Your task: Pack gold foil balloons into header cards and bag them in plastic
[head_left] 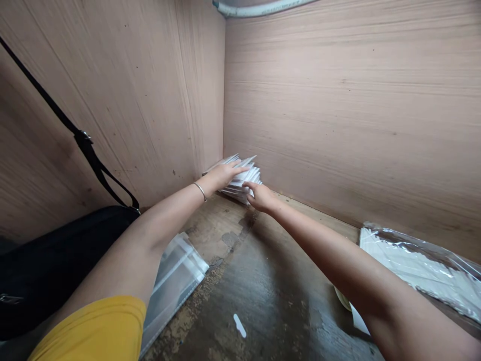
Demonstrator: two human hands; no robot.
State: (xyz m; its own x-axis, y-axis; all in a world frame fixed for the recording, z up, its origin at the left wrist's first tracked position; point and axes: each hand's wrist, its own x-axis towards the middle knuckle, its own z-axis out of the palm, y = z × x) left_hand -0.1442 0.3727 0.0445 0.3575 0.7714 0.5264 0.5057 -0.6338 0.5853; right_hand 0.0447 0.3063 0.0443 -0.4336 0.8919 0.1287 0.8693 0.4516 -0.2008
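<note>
A stack of thin white packets (pixel 240 190), perhaps in clear sleeves, lies fanned and uneven in the corner where two wooden walls meet. Across its top rests my left hand (pixel 224 175), fingers stretched out over the upper packets. At the near right edge of the stack is my right hand (pixel 261 196), its index finger and thumb apart and bent toward the packets. Whether that hand pinches any packet cannot be made out. The undersides of both hands are hidden.
Clear plastic bags (pixel 176 276) lie under my left forearm. A black bag (pixel 67 255) with a strap stands at left. A small white tab (pixel 239 326) lies on the worn tabletop (pixel 270 286). At right is a clear bag of white strips (pixel 417 265). A pipe (pixel 266 9) runs above.
</note>
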